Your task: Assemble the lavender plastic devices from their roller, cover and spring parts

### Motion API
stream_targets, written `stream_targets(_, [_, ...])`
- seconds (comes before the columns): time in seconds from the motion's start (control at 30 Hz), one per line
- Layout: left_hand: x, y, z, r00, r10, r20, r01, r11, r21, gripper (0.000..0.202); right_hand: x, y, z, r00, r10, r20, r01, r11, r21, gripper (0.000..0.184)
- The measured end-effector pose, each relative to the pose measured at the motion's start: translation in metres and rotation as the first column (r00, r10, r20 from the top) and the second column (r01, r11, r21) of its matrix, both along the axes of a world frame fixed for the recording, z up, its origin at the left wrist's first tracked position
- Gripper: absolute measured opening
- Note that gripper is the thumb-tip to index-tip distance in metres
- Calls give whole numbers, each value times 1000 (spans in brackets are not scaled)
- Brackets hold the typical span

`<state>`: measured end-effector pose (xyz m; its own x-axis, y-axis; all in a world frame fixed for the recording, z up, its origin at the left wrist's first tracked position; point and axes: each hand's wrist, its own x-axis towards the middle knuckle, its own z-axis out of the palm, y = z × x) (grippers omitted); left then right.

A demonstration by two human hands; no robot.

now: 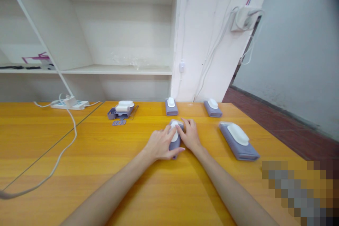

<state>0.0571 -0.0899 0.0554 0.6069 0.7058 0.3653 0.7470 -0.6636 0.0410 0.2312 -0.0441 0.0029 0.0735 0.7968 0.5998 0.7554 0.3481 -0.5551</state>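
A flat grey-purple case [174, 144] with a white rounded piece [174, 135] on top lies on the table in front of me, partly covered by my hands. My left hand [161, 143] holds it from the left, fingers over the white piece and thumb across the near end. At the far right edge, my right hand [190, 135] grips the case, with its thumb against the white piece. A larger-looking case of the same kind [239, 143] lies to the right, its white piece facing up.
Two similar cases, one behind my hands [171, 109] and one at back right [213, 109], lie near the wall. At back left, another case [127, 111] sits among a small grey cup [111, 113] and loose flat parts [119, 122]. A power strip [70, 104] trails a white cable.
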Motion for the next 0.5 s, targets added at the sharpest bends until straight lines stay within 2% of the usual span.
stream_targets(0.07, [6, -4, 0, 999, -52, 5, 52, 999, 8, 80, 1, 0, 1, 989, 107, -98, -113, 992, -52, 45])
stream_targets(0.17, [17, -10, 1, 993, -104, 58, 100, 992, 71, 76, 1, -4, 6, 938, 272, -216, -298, 950, -96, 39])
stream_targets(0.27, [29, -13, 3, 987, -68, 143, 56, 995, 86, 73, 1, -6, 7, 876, 369, -311, -419, 901, -113, 41])
stream_targets(0.33, [37, -14, 4, 984, -12, 177, -1, 997, 72, 70, 2, -4, 4, 858, 335, -390, -408, 905, -119, 44])
stream_targets(0.5, [54, -9, 5, 971, 132, 201, -144, 988, 47, 55, 8, 11, -7, 802, 155, -577, -270, 955, -119, 53])
